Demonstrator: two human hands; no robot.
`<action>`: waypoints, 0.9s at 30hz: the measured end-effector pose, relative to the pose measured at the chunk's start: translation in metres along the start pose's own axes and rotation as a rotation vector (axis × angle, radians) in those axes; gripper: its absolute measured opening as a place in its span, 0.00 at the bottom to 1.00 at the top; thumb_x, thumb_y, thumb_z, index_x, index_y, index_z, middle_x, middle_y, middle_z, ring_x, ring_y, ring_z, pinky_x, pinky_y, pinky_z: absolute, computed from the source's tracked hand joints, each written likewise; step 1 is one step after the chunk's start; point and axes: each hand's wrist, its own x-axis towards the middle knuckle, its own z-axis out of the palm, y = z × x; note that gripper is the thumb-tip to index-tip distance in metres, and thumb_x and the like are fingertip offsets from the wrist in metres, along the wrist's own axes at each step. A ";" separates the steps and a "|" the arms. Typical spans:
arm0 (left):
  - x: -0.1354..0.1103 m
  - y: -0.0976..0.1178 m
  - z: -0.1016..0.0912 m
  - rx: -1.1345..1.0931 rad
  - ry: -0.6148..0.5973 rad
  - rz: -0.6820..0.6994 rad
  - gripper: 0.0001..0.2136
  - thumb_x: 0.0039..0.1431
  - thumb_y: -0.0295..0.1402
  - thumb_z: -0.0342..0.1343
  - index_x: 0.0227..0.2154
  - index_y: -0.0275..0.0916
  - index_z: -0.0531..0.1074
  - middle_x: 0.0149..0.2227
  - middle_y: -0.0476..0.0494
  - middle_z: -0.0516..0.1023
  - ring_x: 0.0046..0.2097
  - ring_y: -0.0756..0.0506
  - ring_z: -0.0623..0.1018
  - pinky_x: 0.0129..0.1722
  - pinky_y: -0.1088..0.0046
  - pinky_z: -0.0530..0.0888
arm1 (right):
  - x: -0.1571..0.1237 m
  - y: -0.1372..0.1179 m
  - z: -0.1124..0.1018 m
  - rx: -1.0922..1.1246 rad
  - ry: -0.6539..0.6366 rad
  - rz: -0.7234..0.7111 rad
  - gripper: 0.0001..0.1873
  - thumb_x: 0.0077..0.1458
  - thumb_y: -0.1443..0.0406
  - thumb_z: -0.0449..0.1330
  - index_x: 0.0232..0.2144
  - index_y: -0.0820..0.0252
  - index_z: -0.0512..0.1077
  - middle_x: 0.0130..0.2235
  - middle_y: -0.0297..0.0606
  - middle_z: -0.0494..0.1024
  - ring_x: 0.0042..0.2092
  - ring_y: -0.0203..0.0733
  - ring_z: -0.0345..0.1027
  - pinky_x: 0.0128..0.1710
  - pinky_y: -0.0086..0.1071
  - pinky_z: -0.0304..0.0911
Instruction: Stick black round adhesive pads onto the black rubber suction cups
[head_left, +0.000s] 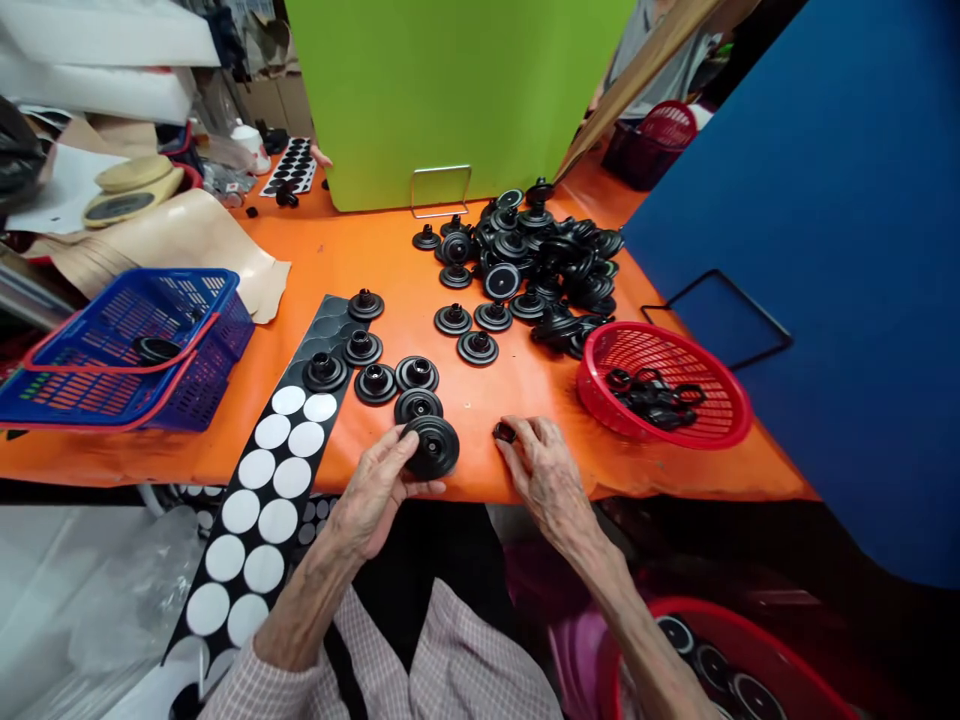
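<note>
Reference: orange work table. Green panel stands at its far edge; blue panel rises along its right side. Blue plastic basket sits on the table's left part, overlapping the left edge. Black strip with white circles lies on the table's near left part and runs down over the near edge. Red round basket sits on the right part, holding tangled black pieces. Heap of black round parts lies mid-table toward the far edge; several similar parts stand singly nearer the near edge, just beside the strip.

Left hand at the near edge, fingers spread, gripping a black round part between fingers and thumb, tilted up off the table. Right hand rests at the near edge, fingers loosely curled, fingertips touching a small black piece; cannot tell if it is pinched.
</note>
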 end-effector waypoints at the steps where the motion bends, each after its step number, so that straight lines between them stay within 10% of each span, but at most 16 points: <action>1: 0.000 -0.001 0.001 0.003 0.003 0.004 0.14 0.54 0.39 0.61 0.38 0.34 0.73 0.42 0.39 0.77 0.40 0.44 0.78 0.36 0.67 0.78 | 0.000 -0.004 -0.001 0.032 0.000 0.002 0.11 0.60 0.62 0.52 0.42 0.57 0.71 0.37 0.43 0.72 0.39 0.47 0.68 0.40 0.43 0.67; 9: 0.001 -0.009 0.007 0.158 0.046 0.124 0.18 0.54 0.40 0.60 0.43 0.34 0.70 0.44 0.39 0.78 0.44 0.42 0.78 0.39 0.66 0.79 | -0.019 -0.075 0.002 0.357 0.078 0.011 0.10 0.60 0.64 0.58 0.44 0.56 0.67 0.34 0.34 0.71 0.34 0.37 0.66 0.36 0.33 0.66; 19: 0.002 -0.013 0.002 0.243 0.017 0.202 0.18 0.54 0.38 0.62 0.45 0.35 0.71 0.44 0.43 0.78 0.47 0.46 0.77 0.49 0.71 0.73 | -0.024 -0.079 0.017 0.232 0.113 -0.095 0.12 0.60 0.67 0.55 0.47 0.54 0.70 0.39 0.39 0.72 0.39 0.40 0.69 0.39 0.35 0.69; 27: -0.005 -0.004 0.000 0.164 -0.098 0.140 0.20 0.53 0.35 0.63 0.47 0.33 0.69 0.48 0.38 0.77 0.48 0.42 0.77 0.46 0.68 0.76 | -0.017 -0.079 0.008 0.685 -0.149 0.377 0.23 0.57 0.50 0.57 0.48 0.57 0.68 0.43 0.41 0.74 0.44 0.43 0.69 0.45 0.39 0.67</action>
